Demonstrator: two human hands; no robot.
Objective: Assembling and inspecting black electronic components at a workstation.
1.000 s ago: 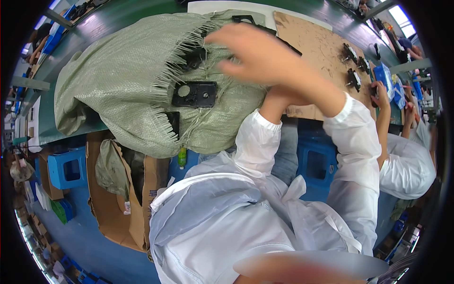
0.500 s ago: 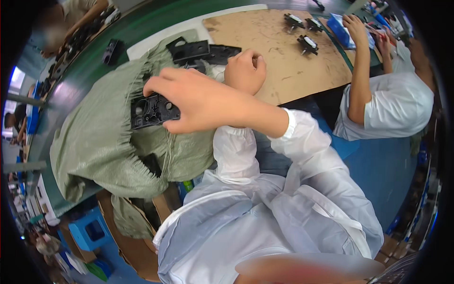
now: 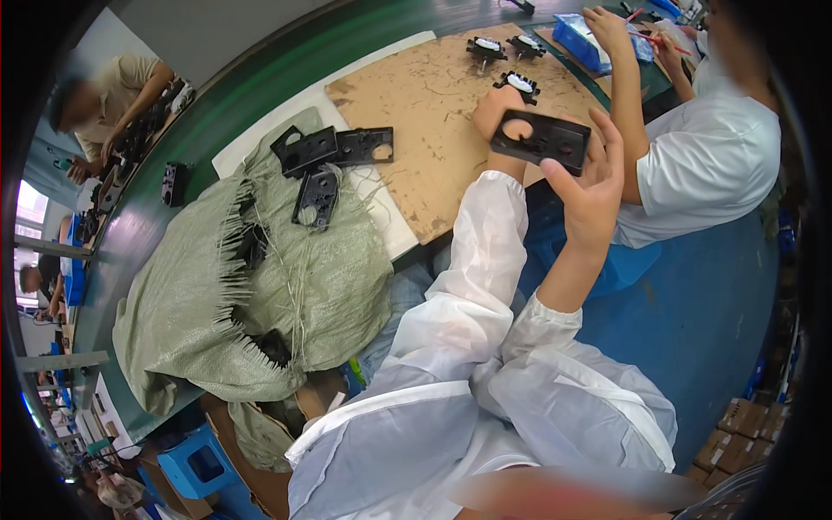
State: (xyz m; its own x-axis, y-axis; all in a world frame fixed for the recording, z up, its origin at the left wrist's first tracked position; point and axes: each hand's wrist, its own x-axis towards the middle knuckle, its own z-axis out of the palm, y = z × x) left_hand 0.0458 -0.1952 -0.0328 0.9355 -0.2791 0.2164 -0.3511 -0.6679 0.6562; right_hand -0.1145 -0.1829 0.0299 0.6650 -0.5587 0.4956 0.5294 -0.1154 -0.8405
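Note:
My right hand point(image 3: 591, 198) grips one end of a flat black plastic housing point(image 3: 548, 143) with a large round hole, thumb on its near edge and fingers curled at the side. Behind the housing's other end is my left hand point(image 3: 496, 107), partly covered by it, so its fingers are hidden; skin shows through the hole. Just beyond, a black part with a white top point(image 3: 520, 84) lies on the brown board point(image 3: 407, 104). Two similar black parts point(image 3: 485, 48) sit farther back. More black housings point(image 3: 309, 152) lie on the green woven sack point(image 3: 342, 260).
On the right, a person in a white shirt point(image 3: 711, 165) works beside a blue bin point(image 3: 579, 42). Another person point(image 3: 130, 95) handles black parts at far left. A black block point(image 3: 173, 184) lies on the green table point(image 3: 204, 143). Blue stool point(image 3: 195, 464) and cardboard box point(image 3: 238, 455) stand below.
My right hand has carried the black housing from the sack rightward over the board's near edge. My left hand has shifted right too. The view has also turned slightly.

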